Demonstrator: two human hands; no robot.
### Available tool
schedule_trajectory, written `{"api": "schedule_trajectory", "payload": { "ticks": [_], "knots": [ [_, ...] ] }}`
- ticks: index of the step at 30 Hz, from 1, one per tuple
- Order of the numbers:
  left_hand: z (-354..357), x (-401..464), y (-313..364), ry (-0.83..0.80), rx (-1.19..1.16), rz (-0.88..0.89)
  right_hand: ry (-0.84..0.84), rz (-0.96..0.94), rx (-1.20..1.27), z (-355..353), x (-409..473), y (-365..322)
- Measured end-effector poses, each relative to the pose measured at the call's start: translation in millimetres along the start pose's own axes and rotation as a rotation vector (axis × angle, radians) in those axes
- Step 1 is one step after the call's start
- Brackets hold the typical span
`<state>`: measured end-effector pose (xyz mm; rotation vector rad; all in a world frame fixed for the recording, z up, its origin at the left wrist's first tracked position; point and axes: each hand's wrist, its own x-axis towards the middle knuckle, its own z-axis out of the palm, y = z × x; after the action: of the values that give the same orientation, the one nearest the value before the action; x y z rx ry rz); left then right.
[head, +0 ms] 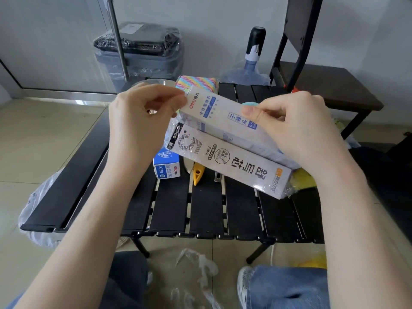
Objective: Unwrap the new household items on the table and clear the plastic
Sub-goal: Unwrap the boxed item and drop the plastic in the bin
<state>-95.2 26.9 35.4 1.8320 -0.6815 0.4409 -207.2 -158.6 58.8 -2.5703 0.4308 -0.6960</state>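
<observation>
My left fingers (176,97) are pinching the far end of the upper refill box (225,117), right at its short edge where the plastic wrap (172,130) is bunching loose. My right hand (298,128) is gripping the same box near its middle, thumb (256,112) pressing on top, the other fingers curling behind. The box's long axis is running from upper left down to lower right, so the open end of the wrap lies toward my left hand (142,126), the nearer one to peel it. Below it, a second wrapped box (234,161) is lying parallel, raised above the black slatted desk (200,208). Both forearms are reaching forward, wrists bending inward. Discarded plastic (200,270) is lying on the floor.
</observation>
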Motion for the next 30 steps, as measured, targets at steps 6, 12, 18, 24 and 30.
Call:
{"api": "schedule_trajectory", "payload": {
  "ticks": [6,12,18,24,30],
  "knots": [
    [20.6,-1.0,-5.3,0.18,0.008,0.088,-0.155,0.059,0.084,-4.6,-1.0,2.4],
    [28.6,1.6,2.8,0.148,-0.067,0.11,-0.402,0.123,0.223,3.5,-4.8,18.7],
    [26.9,-0.3,36.9,-0.01,-0.166,0.132,-0.569,0.231,0.767,4.4,-20.3,22.8],
    [18.5,-1.7,63.3,-0.094,-0.2,0.176,-0.594,0.358,0.966,-6.1,-43.2,19.3],
    [-2.9,-5.0,65.4,-0.235,-0.181,0.235,-0.475,0.342,0.881,-16.3,-60.8,-6.9]
  ]
}}
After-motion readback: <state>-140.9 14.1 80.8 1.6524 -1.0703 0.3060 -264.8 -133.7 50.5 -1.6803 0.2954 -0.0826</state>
